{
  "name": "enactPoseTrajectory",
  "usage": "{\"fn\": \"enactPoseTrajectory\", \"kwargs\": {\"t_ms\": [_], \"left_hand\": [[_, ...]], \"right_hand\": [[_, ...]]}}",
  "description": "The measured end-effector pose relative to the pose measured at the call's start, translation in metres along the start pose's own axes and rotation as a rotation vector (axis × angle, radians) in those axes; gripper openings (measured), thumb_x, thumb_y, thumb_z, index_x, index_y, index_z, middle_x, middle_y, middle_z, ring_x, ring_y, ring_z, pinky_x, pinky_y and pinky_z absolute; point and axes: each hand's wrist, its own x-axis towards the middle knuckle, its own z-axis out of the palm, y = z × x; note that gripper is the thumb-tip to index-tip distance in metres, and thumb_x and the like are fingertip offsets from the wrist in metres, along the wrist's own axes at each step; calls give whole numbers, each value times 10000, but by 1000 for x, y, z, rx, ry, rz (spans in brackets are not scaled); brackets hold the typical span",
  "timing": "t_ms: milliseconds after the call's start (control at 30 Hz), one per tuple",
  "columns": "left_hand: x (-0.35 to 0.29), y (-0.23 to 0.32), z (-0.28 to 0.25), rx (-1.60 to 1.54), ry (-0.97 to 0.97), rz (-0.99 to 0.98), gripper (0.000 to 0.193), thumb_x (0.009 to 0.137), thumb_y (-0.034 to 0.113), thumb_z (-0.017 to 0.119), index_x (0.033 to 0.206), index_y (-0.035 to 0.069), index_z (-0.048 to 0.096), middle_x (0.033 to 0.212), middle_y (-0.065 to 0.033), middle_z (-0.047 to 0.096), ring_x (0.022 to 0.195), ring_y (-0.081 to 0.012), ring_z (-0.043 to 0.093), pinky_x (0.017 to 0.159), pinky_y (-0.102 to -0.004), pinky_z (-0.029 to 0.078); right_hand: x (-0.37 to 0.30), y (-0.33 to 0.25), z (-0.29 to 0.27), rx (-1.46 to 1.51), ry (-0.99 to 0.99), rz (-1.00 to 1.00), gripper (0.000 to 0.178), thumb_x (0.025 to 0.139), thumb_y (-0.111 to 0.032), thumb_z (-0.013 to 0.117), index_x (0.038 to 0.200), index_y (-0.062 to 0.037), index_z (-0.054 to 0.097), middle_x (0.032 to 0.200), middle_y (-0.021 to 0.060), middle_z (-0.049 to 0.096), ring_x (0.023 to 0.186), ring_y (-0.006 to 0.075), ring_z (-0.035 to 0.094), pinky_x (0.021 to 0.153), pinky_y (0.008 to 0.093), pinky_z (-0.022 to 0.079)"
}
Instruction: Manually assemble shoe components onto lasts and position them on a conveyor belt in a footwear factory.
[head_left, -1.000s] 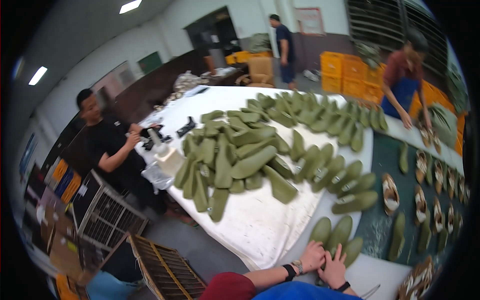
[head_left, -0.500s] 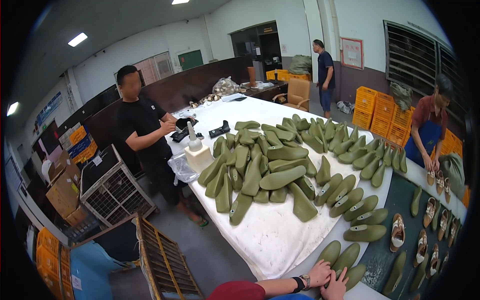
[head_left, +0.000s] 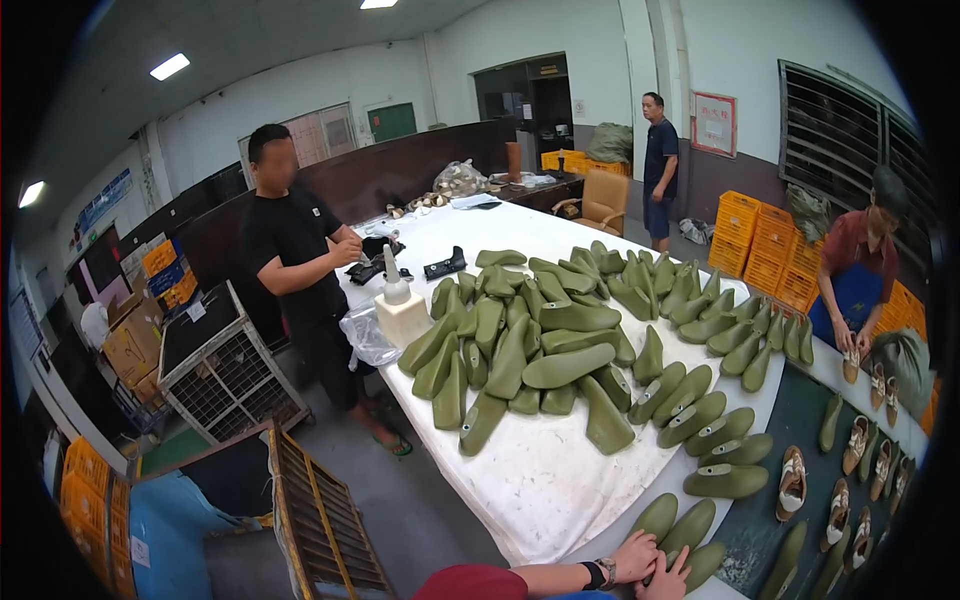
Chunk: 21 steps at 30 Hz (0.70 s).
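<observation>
While the mesh cart and slatted rack stand on grey floor at left, the white tabletop fills the middle, scuffed at its near end; dark partition beyond, dark green surface at right, pale walls around.

Counts:
1 co-worker in black at the table's left side. 1 squeeze bottle. 1 pile of green lasts, too overlapped to count. 1 tan chair, far side.

My left hand half curled, right hand against it, fingers slightly apart; both at the near ends of 3 green lasts, near right, on the pale strip beside the cloth. Can't tell if either grips one.

1 person standing, far. 6 lasts in a row just beyond my 3. 1 co-worker in a blue apron at right, both hands on 1 shoe; 2 more shoes just nearer.
</observation>
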Motion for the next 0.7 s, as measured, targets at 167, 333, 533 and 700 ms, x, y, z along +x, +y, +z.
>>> {"fn": "enactPoseTrajectory", "kwargs": {"t_ms": [167, 333, 533, 700], "left_hand": [[2, -2, -7, 35, -30, 1, 188, 789, 210, 556, 836, 47, 637, 905, -112, 608, 1098, -302, 493, 1019, -472, 320], [0, -7, 2, -2, -8, 11, 179, 788, 201, 561, 851, 50, 633, 886, -103, 603, 1116, -313, 486, 1019, -494, 312], [22, 14, -60, -108, -23, 61, 142, 795, 137, 548, 903, 64, 606, 923, -107, 582, 1033, -317, 513, 984, -499, 327], [32, 127, -281, -400, 262, 702, 270, 821, 51, 526, 1085, 7, 557, 1089, -157, 574, 1070, -339, 524, 968, -463, 382]], "right_hand": [[5, -2, -2, 71, -32, 23, 696, 768, -379, 633, 1347, -115, 352, 1372, 293, 327, 1296, 450, 280, 1034, 532, 289], [0, -7, -7, 16, -11, -1, 699, 774, -394, 623, 1355, -123, 345, 1389, 292, 303, 1260, 460, 331, 1045, 521, 278], [-5, -3, -9, 59, -48, 27, 695, 791, -420, 611, 1358, -106, 361, 1404, 322, 251, 1200, 513, 369, 998, 521, 341], [2, 31, 55, 7, 106, -65, 729, 666, -353, 714, 1306, -154, 426, 1459, 260, 172, 1232, 574, 273, 951, 576, 382]]}}
